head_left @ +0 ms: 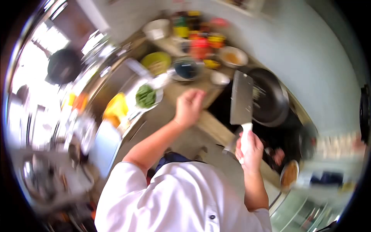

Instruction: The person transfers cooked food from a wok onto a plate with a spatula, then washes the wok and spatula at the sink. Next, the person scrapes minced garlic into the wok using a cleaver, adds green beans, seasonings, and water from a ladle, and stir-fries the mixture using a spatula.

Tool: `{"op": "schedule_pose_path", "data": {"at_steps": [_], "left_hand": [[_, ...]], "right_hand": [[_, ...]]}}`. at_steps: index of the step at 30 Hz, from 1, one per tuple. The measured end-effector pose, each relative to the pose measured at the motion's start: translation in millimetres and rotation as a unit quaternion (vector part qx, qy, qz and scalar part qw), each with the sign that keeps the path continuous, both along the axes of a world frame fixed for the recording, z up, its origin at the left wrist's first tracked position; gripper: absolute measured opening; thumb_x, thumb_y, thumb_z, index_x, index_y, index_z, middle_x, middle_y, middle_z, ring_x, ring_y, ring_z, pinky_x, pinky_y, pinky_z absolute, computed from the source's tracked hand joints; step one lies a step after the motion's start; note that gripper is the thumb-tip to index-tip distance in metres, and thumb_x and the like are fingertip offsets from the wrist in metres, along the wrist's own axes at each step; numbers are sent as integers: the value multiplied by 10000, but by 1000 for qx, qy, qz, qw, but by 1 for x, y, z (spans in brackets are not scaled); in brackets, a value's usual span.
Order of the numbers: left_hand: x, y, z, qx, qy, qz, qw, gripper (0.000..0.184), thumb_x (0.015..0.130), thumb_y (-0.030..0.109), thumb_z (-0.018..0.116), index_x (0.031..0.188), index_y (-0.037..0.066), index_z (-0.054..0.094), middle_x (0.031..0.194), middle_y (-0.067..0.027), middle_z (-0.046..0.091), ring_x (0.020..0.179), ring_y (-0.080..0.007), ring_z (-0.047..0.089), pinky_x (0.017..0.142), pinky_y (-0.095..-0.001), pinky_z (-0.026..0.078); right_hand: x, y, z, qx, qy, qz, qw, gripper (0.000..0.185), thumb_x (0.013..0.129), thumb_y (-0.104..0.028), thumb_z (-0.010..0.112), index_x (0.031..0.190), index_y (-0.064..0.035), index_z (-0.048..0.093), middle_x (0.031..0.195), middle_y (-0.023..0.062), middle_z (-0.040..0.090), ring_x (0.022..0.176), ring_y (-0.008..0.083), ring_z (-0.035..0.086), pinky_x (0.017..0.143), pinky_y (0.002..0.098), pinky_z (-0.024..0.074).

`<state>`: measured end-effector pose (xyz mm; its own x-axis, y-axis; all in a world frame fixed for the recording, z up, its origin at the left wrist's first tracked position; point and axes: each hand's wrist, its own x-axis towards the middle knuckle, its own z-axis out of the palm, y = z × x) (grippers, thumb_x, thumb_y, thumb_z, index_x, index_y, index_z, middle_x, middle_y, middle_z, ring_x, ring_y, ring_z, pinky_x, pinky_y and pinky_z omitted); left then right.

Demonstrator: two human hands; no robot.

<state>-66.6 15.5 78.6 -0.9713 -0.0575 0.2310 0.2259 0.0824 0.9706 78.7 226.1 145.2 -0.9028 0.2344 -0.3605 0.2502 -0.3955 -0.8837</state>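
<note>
My right hand point(250, 150) is wrapped round the white handle of a cleaver point(242, 100). The broad blade points away from me, with a few small bits stuck to it. Beyond and right of the blade sits a dark wok point(270, 102) on the black stove, with some pale chopped pieces inside. My left hand point(189, 106) is in the air over the floor gap by the counter, fingers curled in and blurred. Whatever it may hold is hidden. A white plate of green leaves point(146, 96) lies to its left.
Bowls stand along the back counter: a yellow-green bowl point(156, 63), a dark-filled bowl point(186, 69) and a bowl with orange contents point(233, 57). Several bottles and a red jar point(200, 47) are behind. A light blue board point(103, 145) leans at left. A bowl of brown food point(290, 174) is right.
</note>
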Motion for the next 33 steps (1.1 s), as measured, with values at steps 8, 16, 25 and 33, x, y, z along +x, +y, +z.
{"op": "schedule_pose_path", "data": {"at_steps": [8,16,25,33], "left_hand": [[217,-327,-129,-388,-72,365,843,414,966,139,568,1325,-63,525,1358,-265,537,1271,-424,495,1098,-456,386],[371,-509,-193,-438,-357,481,671,748,967,377,506,1516,-62,250,1606,-245,213,1487,-416,189,1200,-530,148],[350,-483,-191,-467,-361,358,723,815,929,385,530,1534,-59,209,1627,-240,151,1505,-415,137,1204,-574,89],[347,-537,-198,-447,-290,417,736,701,957,320,486,1523,-32,268,1599,-244,237,1488,-413,196,1195,-539,147]], "right_hand": [[-33,-250,-90,37,-104,439,891,343,1042,-330,528,959,-3,587,624,36,560,406,73,457,355,239,341],[-14,-433,-224,134,-40,551,823,368,1035,-348,546,802,-64,561,593,-3,538,429,54,455,398,231,357],[73,-504,-255,209,-23,569,795,351,1020,-307,565,803,-36,613,607,20,576,524,102,537,507,290,436],[33,-571,-225,276,50,611,740,404,999,-319,586,749,-1,603,573,85,589,519,162,554,534,353,448]]}}
